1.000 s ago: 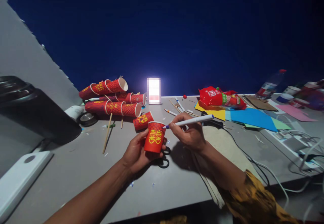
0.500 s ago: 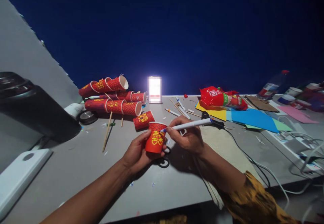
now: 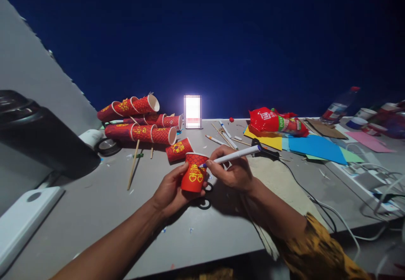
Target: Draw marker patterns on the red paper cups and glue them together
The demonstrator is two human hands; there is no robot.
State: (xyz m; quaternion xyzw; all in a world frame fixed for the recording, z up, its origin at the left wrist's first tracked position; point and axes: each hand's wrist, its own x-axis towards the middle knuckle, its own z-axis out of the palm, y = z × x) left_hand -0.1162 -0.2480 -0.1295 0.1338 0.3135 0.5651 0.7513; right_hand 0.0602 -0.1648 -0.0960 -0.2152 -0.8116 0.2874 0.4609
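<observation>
My left hand [image 3: 172, 189] is wrapped round a red paper cup [image 3: 191, 183] with yellow lettering, held upright above the table. A white marker pen [image 3: 236, 155] with purple ends is pinched in my right hand [image 3: 232, 172]. Its tip meets or nearly meets the cup's printed side, near the right of the lettering. Just behind the held cup, a second red cup [image 3: 179, 149] lies on its side. The black handles of a pair of scissors [image 3: 205, 204] show beneath my hands; their blades are hidden.
Stacked red cups [image 3: 141, 133] lie at the back left, near a roll of black tape [image 3: 108, 146] and a wooden stick [image 3: 133, 166]. Loose markers [image 3: 215, 140], a red packet [image 3: 268, 122], coloured paper [image 3: 316, 147] and cables [image 3: 299, 181] are to the right. A dark cylinder [image 3: 50, 136] stands left.
The marker's tip has moved slightly down and left on the cup, and its rear end has tilted a little. My left hand keeps the cup almost still.
</observation>
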